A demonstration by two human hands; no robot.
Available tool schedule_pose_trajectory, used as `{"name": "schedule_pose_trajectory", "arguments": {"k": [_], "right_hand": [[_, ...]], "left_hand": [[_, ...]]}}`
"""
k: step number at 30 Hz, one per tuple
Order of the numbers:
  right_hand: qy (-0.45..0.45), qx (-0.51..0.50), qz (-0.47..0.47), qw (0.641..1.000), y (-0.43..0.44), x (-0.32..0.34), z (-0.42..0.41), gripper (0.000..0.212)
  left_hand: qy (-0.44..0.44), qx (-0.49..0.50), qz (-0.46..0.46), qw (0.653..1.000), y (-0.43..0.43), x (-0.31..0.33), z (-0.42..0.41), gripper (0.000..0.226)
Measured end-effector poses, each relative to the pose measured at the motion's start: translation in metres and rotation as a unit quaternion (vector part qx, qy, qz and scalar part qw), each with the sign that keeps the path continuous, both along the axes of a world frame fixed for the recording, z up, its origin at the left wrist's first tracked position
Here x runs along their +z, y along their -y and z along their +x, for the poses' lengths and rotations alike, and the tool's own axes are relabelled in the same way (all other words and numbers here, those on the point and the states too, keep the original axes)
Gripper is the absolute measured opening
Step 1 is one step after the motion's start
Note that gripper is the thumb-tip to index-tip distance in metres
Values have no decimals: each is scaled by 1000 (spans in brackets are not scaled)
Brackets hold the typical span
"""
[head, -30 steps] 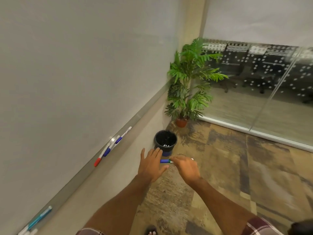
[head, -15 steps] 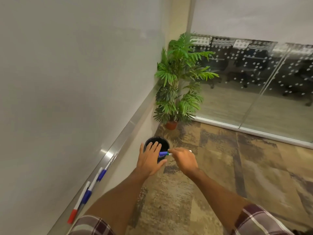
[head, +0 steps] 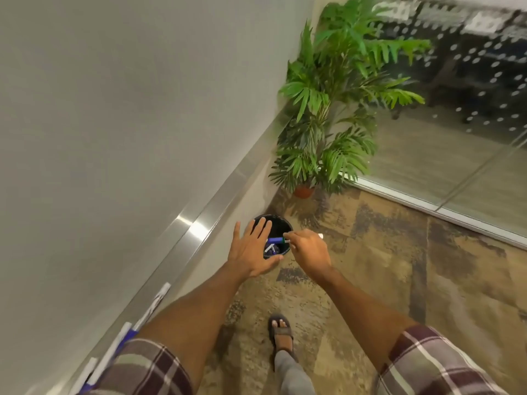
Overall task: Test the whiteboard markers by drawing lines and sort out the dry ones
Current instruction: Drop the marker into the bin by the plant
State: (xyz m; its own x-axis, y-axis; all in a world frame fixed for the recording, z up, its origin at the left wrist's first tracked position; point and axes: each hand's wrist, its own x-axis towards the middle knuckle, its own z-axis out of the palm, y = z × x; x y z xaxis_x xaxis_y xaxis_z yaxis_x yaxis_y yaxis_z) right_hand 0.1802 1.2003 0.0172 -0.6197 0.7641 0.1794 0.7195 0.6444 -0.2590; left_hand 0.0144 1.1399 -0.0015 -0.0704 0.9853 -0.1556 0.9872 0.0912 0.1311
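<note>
Your right hand (head: pixel 309 249) pinches a marker (head: pixel 275 240) between thumb and fingertips, the other fingers curled in. The marker lies roughly level over the mouth of the black bin (head: pixel 281 223), its blue cap pointing left and its white tail end poking out past your knuckles on the right. Your left hand (head: pixel 252 252) is flat, palm down, over the bin's left rim, fingers straight and slightly spread. Its fingertips sit just beside the blue cap; whether they touch it I cannot tell.

Inside the bin lie the binned markers (head: pixel 269 248), white and blue. The tray markers (head: pixel 155 305) rest on the metal tray (head: pixel 199 223) under the whiteboard (head: pixel 114 109), partly hidden by your plaid sleeve (head: pixel 142 366). Any print on the barrels is too blurred to read.

A potted plant (head: pixel 336 81) stands in the corner beyond the bin, beside a glass wall (head: pixel 456 138) patterned with white dots. Your sandalled foot (head: pixel 281 332) is on the carpet (head: pixel 399 280).
</note>
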Motion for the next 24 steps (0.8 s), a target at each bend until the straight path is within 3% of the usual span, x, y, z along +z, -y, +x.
{"name": "schedule_pose_trajectory", "arguments": {"k": [12,24], "right_hand": [[41,78,-65,994,-184,-104,-48,24],[76,88,-156,981,-258,-198,-77,40]], "left_hand": [[9,86,-83,993,-168,-104,-25,92],[36,131,-128,982,-223,-185,-43,93]]}}
